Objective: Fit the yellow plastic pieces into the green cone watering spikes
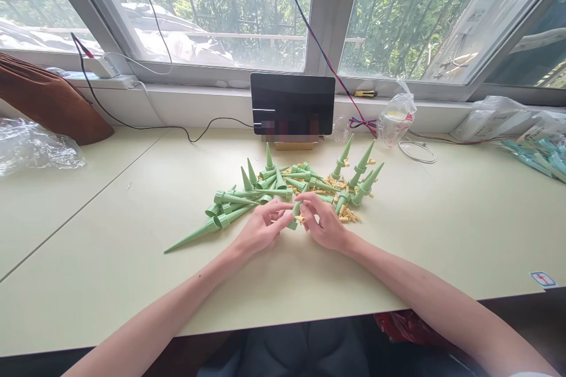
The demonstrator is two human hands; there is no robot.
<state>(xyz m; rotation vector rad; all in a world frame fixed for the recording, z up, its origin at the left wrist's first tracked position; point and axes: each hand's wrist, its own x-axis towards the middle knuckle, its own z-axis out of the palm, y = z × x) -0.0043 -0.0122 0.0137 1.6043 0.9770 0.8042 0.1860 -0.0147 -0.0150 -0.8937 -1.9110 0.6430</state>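
Note:
Between my two hands is a green plastic spike (297,206) with a pointed tip and a wider collar, and a small yellow tube (300,219) sticks out of its side. My left hand (264,225) grips the spike from the left with thumb and fingers. From the right, my right hand (324,224) pinches it near the yellow tube. Just beyond lies a pile of green spikes (236,199), some standing point up. Loose yellow tubes (349,214) are scattered at the pile's right, beside several upright spikes (363,164) with yellow tubes fitted in their sides.
A dark tablet (292,105) leans on a cardboard stand at the back. Plastic-wrapped cup (395,121), white cable (418,152) and bags of blue-green pieces (542,150) are to the right. A brown bag (48,100) and clear plastic (38,144) lie left.

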